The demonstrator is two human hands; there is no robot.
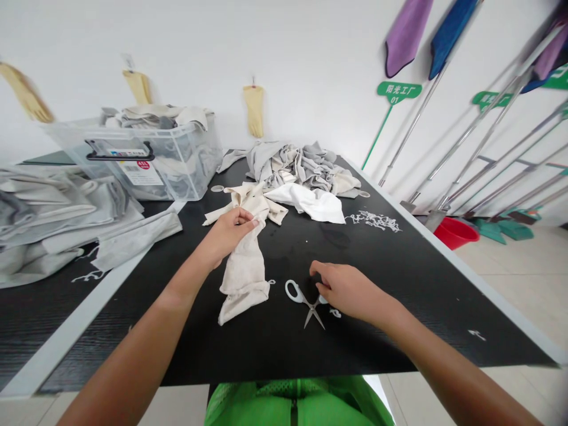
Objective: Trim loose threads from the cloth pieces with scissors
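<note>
My left hand [231, 234] pinches a long beige cloth piece [246, 260] between thumb and fingers. The cloth hangs toward me on the black table, its lower end folded over. My right hand [348, 290] is just above the right handle of a pair of scissors [312, 307], its fingers curled but apart with nothing visible between them. Whether it touches that handle I cannot tell. The scissors lie with blades spread and tips toward me. Beyond the left hand, more beige cloth [248, 198] is spread out, beside a white cloth [306, 201].
A heap of grey and beige cloths [293, 163] sits at the table's far end. Thread scraps [375, 220] lie right of it. At left are a clear plastic bin [186, 160] full of cloth and stacked grey cloths [66, 207]. A red bucket [457, 232] stands on the floor.
</note>
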